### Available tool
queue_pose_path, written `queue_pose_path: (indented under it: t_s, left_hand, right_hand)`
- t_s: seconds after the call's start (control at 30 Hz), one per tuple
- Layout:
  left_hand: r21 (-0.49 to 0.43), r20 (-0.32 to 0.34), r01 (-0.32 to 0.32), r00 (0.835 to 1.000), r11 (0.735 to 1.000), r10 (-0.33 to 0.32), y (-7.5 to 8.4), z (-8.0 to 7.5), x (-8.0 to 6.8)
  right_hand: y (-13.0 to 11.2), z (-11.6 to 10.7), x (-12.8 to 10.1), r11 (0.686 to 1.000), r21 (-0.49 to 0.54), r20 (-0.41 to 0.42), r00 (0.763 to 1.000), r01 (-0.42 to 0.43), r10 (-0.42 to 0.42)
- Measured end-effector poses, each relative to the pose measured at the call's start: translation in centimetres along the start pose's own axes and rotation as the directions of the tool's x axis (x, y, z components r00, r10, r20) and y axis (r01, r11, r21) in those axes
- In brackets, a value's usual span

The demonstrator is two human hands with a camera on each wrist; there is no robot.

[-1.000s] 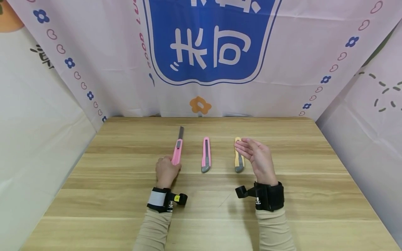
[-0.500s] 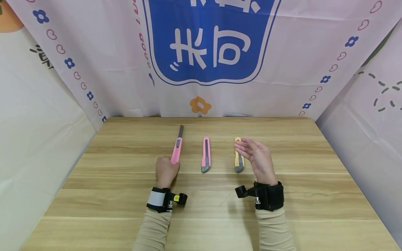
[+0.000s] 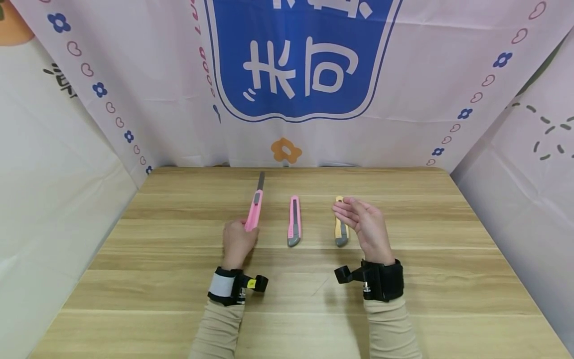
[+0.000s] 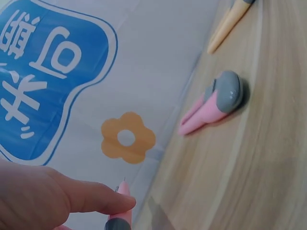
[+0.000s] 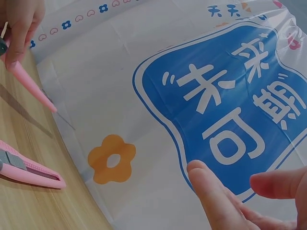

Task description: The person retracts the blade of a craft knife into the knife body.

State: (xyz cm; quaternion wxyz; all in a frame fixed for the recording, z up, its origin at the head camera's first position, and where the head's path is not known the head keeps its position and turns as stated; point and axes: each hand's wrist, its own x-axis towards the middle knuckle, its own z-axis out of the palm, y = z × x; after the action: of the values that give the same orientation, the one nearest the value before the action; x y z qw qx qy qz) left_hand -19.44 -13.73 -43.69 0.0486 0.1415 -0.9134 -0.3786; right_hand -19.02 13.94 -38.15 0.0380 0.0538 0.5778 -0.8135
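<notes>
My left hand (image 3: 238, 244) grips a pink utility knife (image 3: 254, 212) by its rear end. Its grey blade (image 3: 261, 180) is extended and points away from me toward the cloth backdrop. In the right wrist view this knife (image 5: 32, 86) slants above the wood, casting a shadow below. A second pink utility knife (image 3: 294, 219) lies in the middle, no blade sticking out. To its right rests a yellow utility knife (image 3: 341, 232), partly covered by the fingers of my right hand (image 3: 369, 227). That hand is held palm inward with loose fingers and has nothing in it.
The wooden table (image 3: 291, 329) ends at a patterned cloth backdrop (image 3: 179, 124) with a blue emblem and an orange flower. White cloth hangs at both sides. A strap with a small camera (image 3: 261, 283) sits on each wrist.
My left hand has risen slightly, tilting the pink utility knife so its blade tip sits higher and a little farther right. My right hand has shifted very slightly left.
</notes>
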Motion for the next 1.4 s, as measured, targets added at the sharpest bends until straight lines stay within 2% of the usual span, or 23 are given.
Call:
queue_pose_path:
  t_s: [0.23, 0.53, 0.77, 1.0, 1.23, 1.4]
  left_hand:
    - [-0.026, 0.026, -0.016, 1.0, 1.0, 0.017, 1.1, -0.1, -0.5]
    - [-0.027, -0.016, -0.11, 0.994, 0.994, 0.11, 2.5, -0.7, -1.5]
    - [-0.018, -0.056, -0.206, 0.977, 0.978, 0.205, 3.3, -0.8, -2.4]
    - [-0.008, -0.037, -0.23, 0.973, 0.973, 0.229, 4.4, -1.1, -3.3]
    - [-0.001, -0.042, -0.287, 0.957, 0.958, 0.287, 5.6, -1.4, -4.3]
    - [-0.012, -0.052, -0.348, 0.936, 0.937, 0.347, 6.3, -1.5, -5.1]
  right_hand:
    - [0.3, 0.6, 0.0, 1.0, -0.01, -0.003, 1.0, -0.008, 0.008]
    - [0.6, 1.5, -0.1, 0.999, -0.045, 0.005, 1.0, -0.025, 0.026]
    - [0.6, 1.6, -0.2, 0.997, -0.061, -0.007, 0.999, -0.039, 0.039]
    - [0.7, 1.9, -0.2, 0.996, -0.076, 0.005, 0.999, -0.053, 0.053]
    - [1.0, 2.3, -0.2, 0.994, -0.1, 0.016, 0.999, -0.045, 0.047]
    - [1.2, 2.6, -0.3, 0.994, -0.101, 0.035, 0.999, -0.031, 0.035]
